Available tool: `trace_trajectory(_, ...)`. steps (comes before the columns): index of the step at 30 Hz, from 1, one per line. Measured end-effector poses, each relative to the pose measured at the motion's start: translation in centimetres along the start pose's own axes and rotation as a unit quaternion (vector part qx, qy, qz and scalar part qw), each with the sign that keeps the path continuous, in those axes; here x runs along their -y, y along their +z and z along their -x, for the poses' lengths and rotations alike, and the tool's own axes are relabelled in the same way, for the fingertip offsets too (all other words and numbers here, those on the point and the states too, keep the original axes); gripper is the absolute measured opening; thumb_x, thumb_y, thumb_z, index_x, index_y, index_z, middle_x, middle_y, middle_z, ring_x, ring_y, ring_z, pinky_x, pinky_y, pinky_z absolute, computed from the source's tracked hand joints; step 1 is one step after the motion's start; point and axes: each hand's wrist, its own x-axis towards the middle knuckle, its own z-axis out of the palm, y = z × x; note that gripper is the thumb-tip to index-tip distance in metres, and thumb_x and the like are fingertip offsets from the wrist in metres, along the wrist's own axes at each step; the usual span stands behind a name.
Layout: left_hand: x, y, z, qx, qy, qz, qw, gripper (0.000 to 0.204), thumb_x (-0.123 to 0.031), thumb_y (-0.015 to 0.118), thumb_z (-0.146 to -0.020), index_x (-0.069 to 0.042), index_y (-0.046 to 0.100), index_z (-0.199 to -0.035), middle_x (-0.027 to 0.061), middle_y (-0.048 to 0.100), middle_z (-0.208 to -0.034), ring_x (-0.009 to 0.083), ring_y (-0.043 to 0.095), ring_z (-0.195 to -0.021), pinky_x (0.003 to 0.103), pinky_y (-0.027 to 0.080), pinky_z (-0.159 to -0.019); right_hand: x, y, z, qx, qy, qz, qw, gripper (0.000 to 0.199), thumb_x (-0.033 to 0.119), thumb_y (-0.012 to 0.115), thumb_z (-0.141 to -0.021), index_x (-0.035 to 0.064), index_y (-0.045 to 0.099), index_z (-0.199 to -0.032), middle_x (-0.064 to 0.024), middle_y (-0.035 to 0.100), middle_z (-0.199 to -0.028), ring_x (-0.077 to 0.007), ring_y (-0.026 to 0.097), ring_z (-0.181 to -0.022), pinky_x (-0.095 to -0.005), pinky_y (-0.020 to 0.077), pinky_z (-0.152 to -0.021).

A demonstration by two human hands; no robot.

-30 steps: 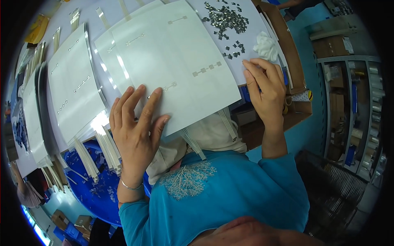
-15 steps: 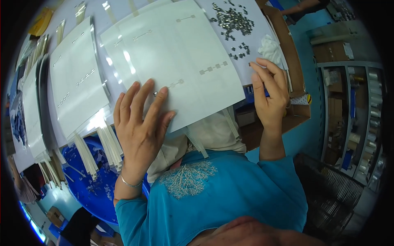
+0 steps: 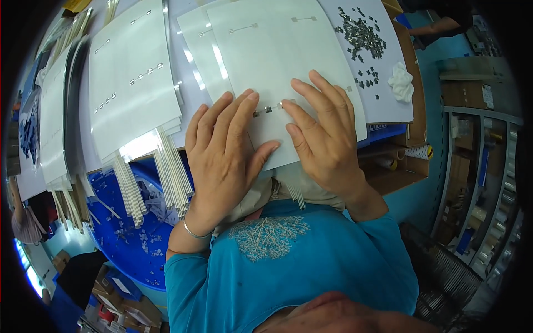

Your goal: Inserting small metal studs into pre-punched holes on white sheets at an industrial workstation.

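The near edge of the white backing sheet (image 3: pixel 288 61) is hidden under both hands, and its far corner is cut off at 12 o'clock by the frame rim. The small metal pieces (image 3: pixel 268 109) between the fingertips are too small to make out in shape; about 3 show, and any more beneath the palms cannot be told.

The sheet is white, glossy, catching glare on its left half, and carries short rows of tiny grey pieces near its far end. It lies in the middle of the table, its long axis running from 6 toward 12 o'clock, leaning slightly to 1 o'clock. The row of pieces runs crosswise, roughly 9 to 3 o'clock.

The left hand (image 3: pixel 225 150) lies flat, fingers spread and released, pressing on the sheet, with a thin bangle at the wrist. The right hand (image 3: pixel 325 139) is also flat and unclenched, its fingers pointing to 11 o'clock, fingertips just beside the pieces.

At 9 o'clock a stack of similar sheets (image 3: pixel 133 89) overlaps narrow white strips (image 3: pixel 172 177). At 2 o'clock loose metal clips (image 3: pixel 361 36) are heaped near a crumpled white cloth (image 3: pixel 401 82). A blue tub (image 3: pixel 133 238) sits at 7 o'clock.
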Motion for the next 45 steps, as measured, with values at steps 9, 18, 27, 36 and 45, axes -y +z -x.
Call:
trace_trajectory(9,0.1,0.1,0.0,-0.004,-0.001,-0.008,1.000,0.068,-0.039,0.083,-0.090,-0.009,0.061,-0.148,0.0063,0.066,-0.148,0.0304,0.058,-0.138,0.049,0.037,-0.121,1.0,0.1,0.4,0.026,0.035,-0.018,0.999,0.034,0.005,0.066,-0.100,-0.0038,0.071,-0.133,-0.0207,0.060,-0.152,-0.0426,0.047,-0.152,-0.0646,0.0317,-0.122)
trace_trajectory(18,-0.1,0.0,-0.1,0.004,0.003,-0.010,1.000,0.068,-0.038,0.084,-0.089,-0.009,0.061,-0.146,0.0064,0.065,-0.148,0.0306,0.058,-0.139,0.050,0.036,-0.122,0.0,0.7,1.1,-0.016,0.014,0.029,0.999,0.034,0.003,0.070,-0.096,0.0009,0.075,-0.130,-0.0207,0.059,-0.153,-0.0436,0.045,-0.153,-0.0666,0.0294,-0.123)
trace_trajectory(27,-0.1,0.0,-0.1,0.010,0.002,-0.009,1.000,0.067,-0.038,0.084,-0.090,-0.010,0.062,-0.146,0.0066,0.065,-0.149,0.0311,0.057,-0.141,0.050,0.035,-0.123,-0.2,0.3,1.1,-0.007,0.012,0.032,0.999,0.035,0.007,0.075,-0.093,0.0058,0.078,-0.128,-0.0188,0.061,-0.151,-0.0427,0.048,-0.151,-0.0668,0.0314,-0.121)
trace_trajectory(36,0.2,0.1,0.0,0.003,0.006,0.002,1.000,0.065,-0.039,0.084,-0.089,-0.010,0.064,-0.144,0.0066,0.066,-0.147,0.0308,0.058,-0.139,0.049,0.037,-0.122,-2.5,-1.4,0.2,0.036,-0.028,-0.004,0.999,0.037,0.010,0.077,-0.092,0.0145,0.080,-0.129,-0.0178,0.060,-0.154,-0.0437,0.048,-0.150,-0.0637,0.0358,-0.119)
trace_trajectory(45,0.0,-0.3,-0.2,0.008,0.004,0.002,1.000,0.066,-0.039,0.084,-0.087,-0.010,0.064,-0.143,0.0063,0.067,-0.146,0.0304,0.059,-0.138,0.050,0.038,-0.121,-5.1,-1.3,-1.6,0.060,-0.118,-0.005,0.991,0.037,0.013,0.080,-0.090,0.0208,0.081,-0.126,-0.0118,0.063,-0.153,-0.0395,0.049,-0.150,-0.0634,0.0422,-0.116)
